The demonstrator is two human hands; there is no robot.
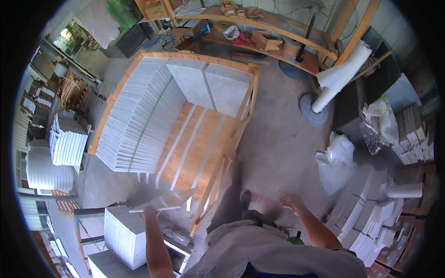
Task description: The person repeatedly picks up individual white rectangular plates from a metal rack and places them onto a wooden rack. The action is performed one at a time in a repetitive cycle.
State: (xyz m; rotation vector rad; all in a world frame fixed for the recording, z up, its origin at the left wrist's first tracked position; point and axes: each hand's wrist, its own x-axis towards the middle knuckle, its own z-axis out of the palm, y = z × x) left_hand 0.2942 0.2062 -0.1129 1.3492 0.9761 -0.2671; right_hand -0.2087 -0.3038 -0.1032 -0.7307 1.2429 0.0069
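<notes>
My left hand (pixel 149 213) grips the near edge of a thin grey stone slab (pixel 163 200), held flat just above the near end of a wooden crate (pixel 204 153). Under my left forearm stands a block of stacked grey slabs (pixel 124 234). My right hand (pixel 293 202) hangs free over the concrete floor, fingers spread, holding nothing. Inside the crate, a long row of slabs (pixel 139 113) stands on edge along the left side, and two larger slabs (pixel 213 85) lean at the far end. White straps lie across the crate's bare wooden bottom.
White plastic bags (pixel 336 162) and a heap of white foam pieces (pixel 366 222) lie on the right. A large white roll (pixel 340 76) leans against a wooden frame. A standing fan base (pixel 311 109) sits on the floor. More slab stacks (pixel 67 141) stand on the left.
</notes>
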